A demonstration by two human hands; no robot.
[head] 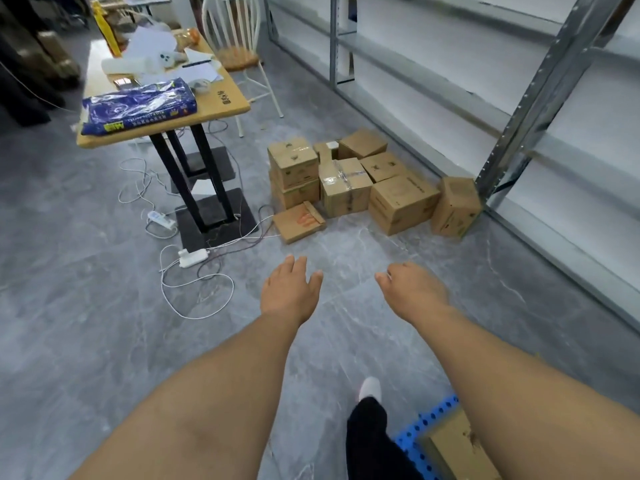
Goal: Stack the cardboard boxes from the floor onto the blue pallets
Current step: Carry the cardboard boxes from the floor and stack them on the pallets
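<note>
Both hands, left hand and right hand, reach forward with relaxed, empty fingers toward the cardboard boxes clustered on the floor straight ahead, well apart; the right is slightly nearer.

Storeroom or small warehouse corner, doubling as a makeshift work area.

Beyond the fingertips, a cluster of taped cardboard boxes on a grey marble-look tiled floor. To the right of the fingers, bare galvanised metal shelving with perforated uprights along the wall. Far off to the left of the fingers, a cluttered wooden table with papers and a blue plastic-wrapped pack, white cables and power strips trailing beneath, a white spindle-back chair behind. Back from the fingers, under the right forearm, a corner of a blue pallet bearing 1 box.
</note>
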